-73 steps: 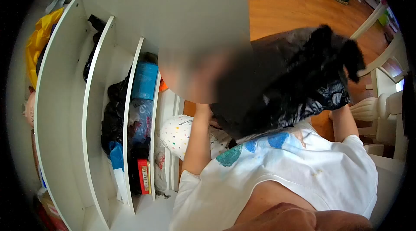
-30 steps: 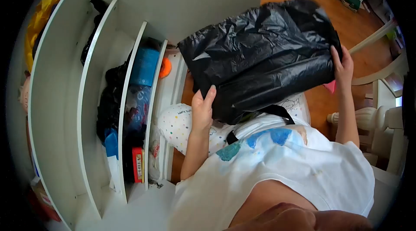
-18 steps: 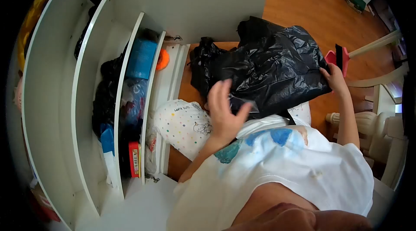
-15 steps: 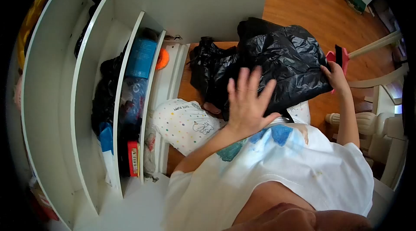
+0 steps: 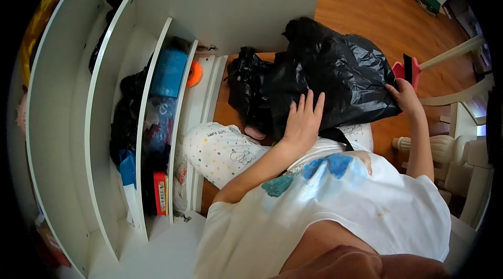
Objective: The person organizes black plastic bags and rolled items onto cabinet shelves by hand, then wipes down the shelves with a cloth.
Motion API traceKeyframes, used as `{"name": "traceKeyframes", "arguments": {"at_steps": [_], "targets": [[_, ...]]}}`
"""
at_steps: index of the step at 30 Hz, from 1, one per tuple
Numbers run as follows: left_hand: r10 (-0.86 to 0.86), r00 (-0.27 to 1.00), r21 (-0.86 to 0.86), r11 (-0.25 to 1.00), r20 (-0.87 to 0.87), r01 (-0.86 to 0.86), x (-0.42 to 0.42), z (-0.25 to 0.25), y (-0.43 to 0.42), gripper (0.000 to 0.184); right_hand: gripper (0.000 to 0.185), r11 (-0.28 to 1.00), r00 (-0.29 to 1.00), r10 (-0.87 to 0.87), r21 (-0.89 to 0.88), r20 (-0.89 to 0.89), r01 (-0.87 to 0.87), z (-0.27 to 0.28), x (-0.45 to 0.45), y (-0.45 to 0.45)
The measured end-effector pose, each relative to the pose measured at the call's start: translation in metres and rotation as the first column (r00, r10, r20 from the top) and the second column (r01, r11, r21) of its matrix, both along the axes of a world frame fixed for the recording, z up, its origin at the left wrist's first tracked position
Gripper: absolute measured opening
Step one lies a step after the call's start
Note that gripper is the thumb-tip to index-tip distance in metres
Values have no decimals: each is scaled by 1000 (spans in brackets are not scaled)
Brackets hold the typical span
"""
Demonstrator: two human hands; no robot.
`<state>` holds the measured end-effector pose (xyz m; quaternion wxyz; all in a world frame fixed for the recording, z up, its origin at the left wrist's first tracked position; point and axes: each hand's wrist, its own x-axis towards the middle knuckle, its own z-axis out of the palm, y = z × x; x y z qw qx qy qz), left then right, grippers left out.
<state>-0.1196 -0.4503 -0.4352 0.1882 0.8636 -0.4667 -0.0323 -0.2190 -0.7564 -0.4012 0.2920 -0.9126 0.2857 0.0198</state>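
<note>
Black plastic bag (image 5: 348,77), contacted at 7 o'clock from its centre by the left hand (image 5: 303,128): fingers extended, laid flat, closer together than half a second earlier, when they were splayed. Right hand (image 5: 408,101), at 4 o'clock: thumb and fingers pinch the bag's edge, position practically unchanged. Bag location: over the lap, partly covering the dotted white trousers (image 5: 222,153). One second earlier, both hands held it stretched out; now it sits slack. Surface: thin, glossy, creased, peaking at 11 o'clock. Bunched black plastic (image 5: 249,88) adjoins at 9 o'clock; whether it is the same bag cannot be told. Farther out: pink object (image 5: 415,72), 3 o'clock; orange item (image 5: 194,73) and white shelving unit (image 5: 68,137), 9 o'clock.
</note>
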Motion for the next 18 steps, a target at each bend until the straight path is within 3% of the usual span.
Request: {"name": "traceKeyframes", "arguments": {"at_steps": [2, 3, 4, 6, 7, 8, 9, 10, 11, 13, 16, 18], "targets": [[-88, 996, -103, 991, -22, 85, 2, -18, 2, 62, 26, 999, 999, 22, 27, 31, -23, 11, -1, 7], [-59, 994, -181, 981, 94, 75, 3, -8, 0, 46, 26, 998, 999, 42, -44, -7, -43, 16, -1, 7], [-57, 994, -181, 981, 93, 73, 4, 5, 0, 46, 25, 991, 997, 58, -115, -44, -62, 27, 0, 10], [-159, 972, -38, 987, -173, 155, 9, 35, 0, 35, 25, 979, 998, 60, -194, 11, -57, 55, 0, 15], [-170, 972, -89, 984, -161, 157, 12, 48, -1, 27, 26, 988, 989, 66, -147, 130, -47, 67, 1, 16], [-169, 972, -92, 984, -164, 155, 16, 61, -1, 27, 26, 976, 997, -53, -208, 59, 64, 88, 3, 22], [-177, 963, -86, 983, -202, 163, 23, 74, -1, 27, 34, 950, 987, -135, -272, 90, 155, 118, 8, 44], [-185, 953, -81, 982, -239, 170, 31, 85, -1, 28, 52, 924, 971, -74, -350, 227, 152, 128, 4, 51], [-155, 946, -56, 988, -285, 145, 38, 92, -2, 28, 67, 781, 931, 230, -624, 285, -2, 137, -2, 56], [-184, 939, -72, 983, -289, 170, 44, 96, -1, 29, 78, 835, 745, 520, -433, 417, -341, 156, 10, 88], [-221, 928, -27, 974, -300, 223, 43, 108, -3, 28, 84, 622, 737, 675, -511, -34, -593, 142, 31, 127], [-232, 926, 20, 968, -298, 249, 45, 112, -2, 28, 79, 601, 709, 703, -497, -44, -626, 119, 46, 118]]}}
